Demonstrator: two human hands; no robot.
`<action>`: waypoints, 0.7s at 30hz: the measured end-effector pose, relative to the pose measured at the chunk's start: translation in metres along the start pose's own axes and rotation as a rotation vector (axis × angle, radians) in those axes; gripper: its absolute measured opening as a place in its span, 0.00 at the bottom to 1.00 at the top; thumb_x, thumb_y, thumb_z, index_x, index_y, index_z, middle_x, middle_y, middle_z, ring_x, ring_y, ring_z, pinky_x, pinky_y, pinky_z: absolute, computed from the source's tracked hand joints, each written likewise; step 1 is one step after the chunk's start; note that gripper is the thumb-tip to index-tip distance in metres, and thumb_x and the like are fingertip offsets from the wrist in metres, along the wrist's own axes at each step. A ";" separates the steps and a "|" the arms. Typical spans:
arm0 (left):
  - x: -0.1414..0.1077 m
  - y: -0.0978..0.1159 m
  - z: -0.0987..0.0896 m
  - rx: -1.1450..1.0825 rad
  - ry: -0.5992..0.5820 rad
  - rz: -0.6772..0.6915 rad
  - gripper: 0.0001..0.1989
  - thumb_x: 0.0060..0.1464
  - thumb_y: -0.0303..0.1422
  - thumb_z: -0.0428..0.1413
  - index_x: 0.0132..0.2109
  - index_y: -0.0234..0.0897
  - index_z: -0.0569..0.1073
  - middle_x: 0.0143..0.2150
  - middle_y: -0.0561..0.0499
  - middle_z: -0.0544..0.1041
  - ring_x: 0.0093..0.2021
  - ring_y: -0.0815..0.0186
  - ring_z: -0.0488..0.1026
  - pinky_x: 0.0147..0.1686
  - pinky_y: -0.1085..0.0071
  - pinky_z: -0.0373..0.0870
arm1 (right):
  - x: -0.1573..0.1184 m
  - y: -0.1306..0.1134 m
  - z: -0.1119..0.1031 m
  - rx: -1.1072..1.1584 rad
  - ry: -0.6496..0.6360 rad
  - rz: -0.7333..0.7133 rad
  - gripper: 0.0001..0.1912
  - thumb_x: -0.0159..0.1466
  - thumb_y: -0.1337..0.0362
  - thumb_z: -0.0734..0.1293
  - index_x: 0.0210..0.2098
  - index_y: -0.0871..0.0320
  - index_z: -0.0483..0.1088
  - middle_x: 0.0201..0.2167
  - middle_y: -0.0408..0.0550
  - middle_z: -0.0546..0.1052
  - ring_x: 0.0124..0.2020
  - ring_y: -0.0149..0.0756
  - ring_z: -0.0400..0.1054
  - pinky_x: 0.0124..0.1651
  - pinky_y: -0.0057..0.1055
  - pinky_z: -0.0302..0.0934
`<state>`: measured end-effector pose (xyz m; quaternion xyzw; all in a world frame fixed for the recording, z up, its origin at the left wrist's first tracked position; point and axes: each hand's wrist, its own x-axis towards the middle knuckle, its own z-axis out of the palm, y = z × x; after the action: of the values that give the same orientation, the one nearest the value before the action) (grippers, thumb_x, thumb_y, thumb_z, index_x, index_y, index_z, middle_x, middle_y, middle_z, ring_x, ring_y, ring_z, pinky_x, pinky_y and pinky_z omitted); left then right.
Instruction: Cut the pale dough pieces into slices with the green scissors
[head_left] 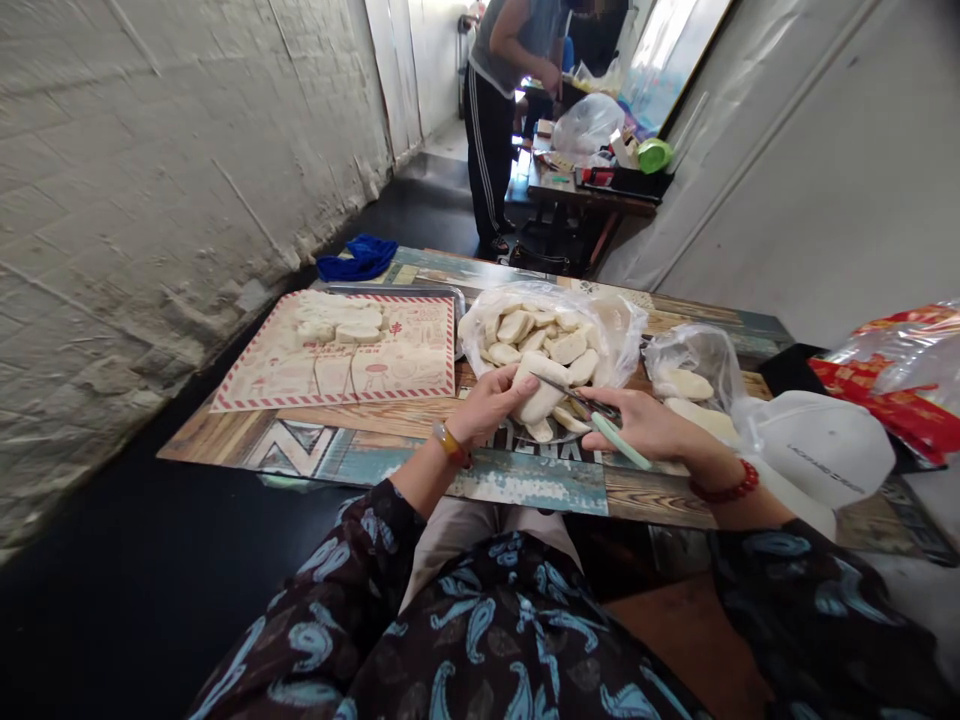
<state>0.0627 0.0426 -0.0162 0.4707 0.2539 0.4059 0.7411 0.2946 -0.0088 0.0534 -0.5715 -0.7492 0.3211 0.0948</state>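
Note:
My left hand (pixel 487 405) is closed around the edge of a pale, oval, bread-like piece (pixel 540 388), tilted up over a clear plastic bag (pixel 624 318). In my right hand (pixel 643 425) is a pair of scissors (pixel 561 384) with dark blades and what looks like a pale green handle. The blades lie against the right side of the piece; whether they cut into it I cannot tell. Many similar pale pieces (pixel 568 346) fill the opened bag just beyond both hands. To the left, several more pieces (pixel 358 328) lie on a printed paper sheet (pixel 405 385).
A metal tray (pixel 459 300) shows behind the paper, near a blue cloth (pixel 358 257). On the right are a smaller bag with pale pieces (pixel 682 384), a white cap (pixel 817 445) and red packaging (pixel 885 390). Farther off, a person (pixel 487 120) stands at a cluttered table (pixel 592 200).

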 end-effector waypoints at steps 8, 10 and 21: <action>0.004 0.007 -0.005 -0.001 -0.052 -0.026 0.31 0.45 0.48 0.68 0.51 0.31 0.77 0.43 0.42 0.81 0.41 0.59 0.78 0.41 0.69 0.72 | 0.000 0.011 0.000 0.070 0.067 -0.081 0.30 0.56 0.48 0.72 0.53 0.58 0.77 0.47 0.48 0.82 0.49 0.53 0.75 0.53 0.40 0.68; 0.005 0.008 -0.004 -0.005 -0.059 -0.024 0.30 0.45 0.48 0.67 0.51 0.31 0.78 0.43 0.42 0.81 0.42 0.58 0.78 0.43 0.68 0.72 | -0.001 0.012 0.000 0.061 0.065 -0.092 0.30 0.57 0.47 0.71 0.53 0.58 0.77 0.47 0.48 0.82 0.47 0.53 0.76 0.51 0.39 0.68; 0.003 0.009 -0.001 -0.083 0.020 0.015 0.28 0.45 0.47 0.68 0.48 0.31 0.79 0.42 0.44 0.81 0.38 0.65 0.76 0.39 0.73 0.70 | -0.008 0.008 0.005 0.021 0.148 -0.033 0.32 0.58 0.48 0.71 0.55 0.62 0.75 0.49 0.53 0.81 0.48 0.54 0.76 0.52 0.41 0.69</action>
<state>0.0604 0.0478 -0.0081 0.4372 0.2408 0.4265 0.7543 0.3008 -0.0170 0.0463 -0.5802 -0.7460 0.2844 0.1613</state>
